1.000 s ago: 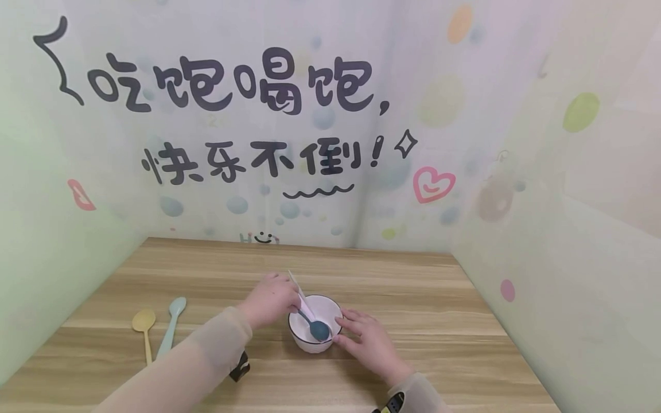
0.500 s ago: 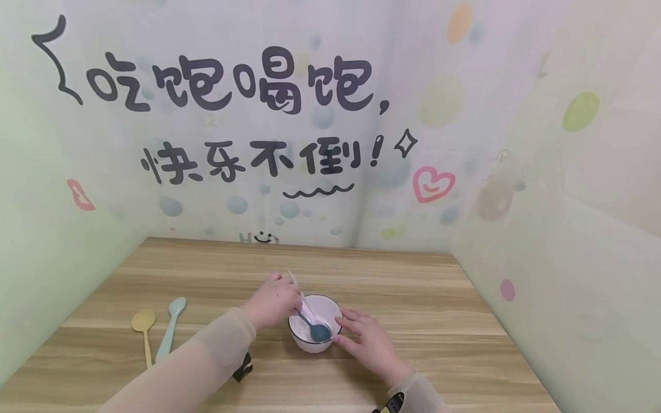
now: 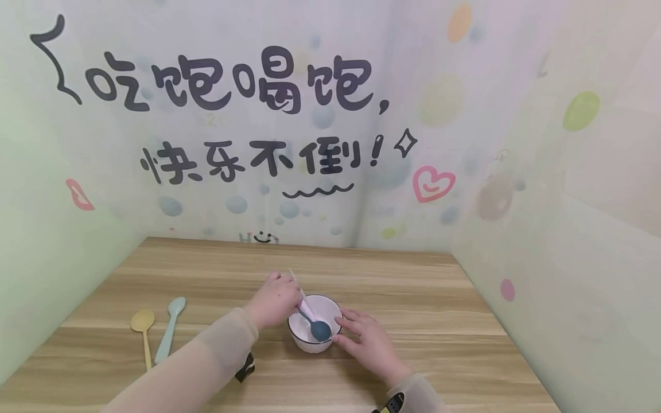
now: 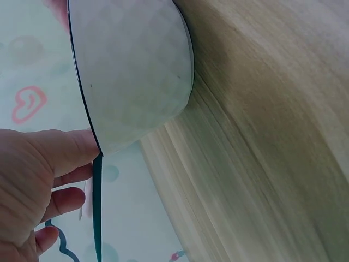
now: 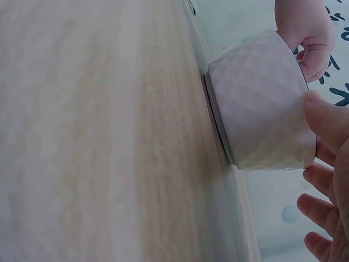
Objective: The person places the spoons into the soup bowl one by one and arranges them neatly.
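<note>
A white bowl (image 3: 311,346) with a dark rim and a faceted outer wall stands upright on the wooden table. Inside it leans a dark teal spoon (image 3: 321,331), its round head low against the near right wall. My left hand (image 3: 275,300) pinches this spoon's handle at the bowl's left rim; in the left wrist view the teal handle (image 4: 97,210) sticks out past the thumb. A pale pinkish utensil (image 3: 294,279) also stands in the bowl, its end rising behind the left hand. My right hand (image 3: 368,342) grips the bowl's right side, thumb outside at the rim.
To the left on the table (image 3: 413,298) lie a yellow spoon (image 3: 143,321) and a light blue spoon (image 3: 177,307), side by side. The left forearm passes close by their handles. Printed walls enclose the table at the back and both sides.
My left hand has shifted very slightly to the right, and the teal spoon's head has moved a little within the bowl. The right hand keeps its place on the bowl.
</note>
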`<state>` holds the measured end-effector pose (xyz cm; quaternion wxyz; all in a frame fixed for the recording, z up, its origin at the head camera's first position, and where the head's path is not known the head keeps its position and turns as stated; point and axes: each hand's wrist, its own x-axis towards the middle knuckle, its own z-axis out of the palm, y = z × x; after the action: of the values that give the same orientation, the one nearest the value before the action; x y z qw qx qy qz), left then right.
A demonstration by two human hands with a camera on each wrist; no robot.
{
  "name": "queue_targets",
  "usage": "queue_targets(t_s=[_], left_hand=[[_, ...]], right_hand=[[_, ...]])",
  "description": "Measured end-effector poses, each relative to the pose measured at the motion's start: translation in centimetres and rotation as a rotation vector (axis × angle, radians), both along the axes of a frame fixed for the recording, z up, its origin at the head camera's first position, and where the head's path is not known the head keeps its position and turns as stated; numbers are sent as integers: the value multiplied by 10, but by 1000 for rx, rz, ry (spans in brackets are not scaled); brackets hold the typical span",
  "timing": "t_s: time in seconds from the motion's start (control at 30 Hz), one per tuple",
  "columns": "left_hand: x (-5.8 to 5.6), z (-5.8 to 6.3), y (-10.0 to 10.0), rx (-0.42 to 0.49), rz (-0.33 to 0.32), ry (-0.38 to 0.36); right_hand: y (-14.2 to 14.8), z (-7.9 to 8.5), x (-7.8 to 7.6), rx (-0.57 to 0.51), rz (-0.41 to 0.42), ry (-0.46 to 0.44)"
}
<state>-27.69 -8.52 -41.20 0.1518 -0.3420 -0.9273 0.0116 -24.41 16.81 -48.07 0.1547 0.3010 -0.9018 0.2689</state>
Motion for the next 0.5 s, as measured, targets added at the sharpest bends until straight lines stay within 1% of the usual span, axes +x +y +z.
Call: queue_targets(t_s=[0.23,0.5], left_hand=[[1,0,0,16,16,3],[0,-1,-3,43,-2,12]], right_hand=[[0,0,0,-3,0,-10],[0,-1,0,-17,3,-8]])
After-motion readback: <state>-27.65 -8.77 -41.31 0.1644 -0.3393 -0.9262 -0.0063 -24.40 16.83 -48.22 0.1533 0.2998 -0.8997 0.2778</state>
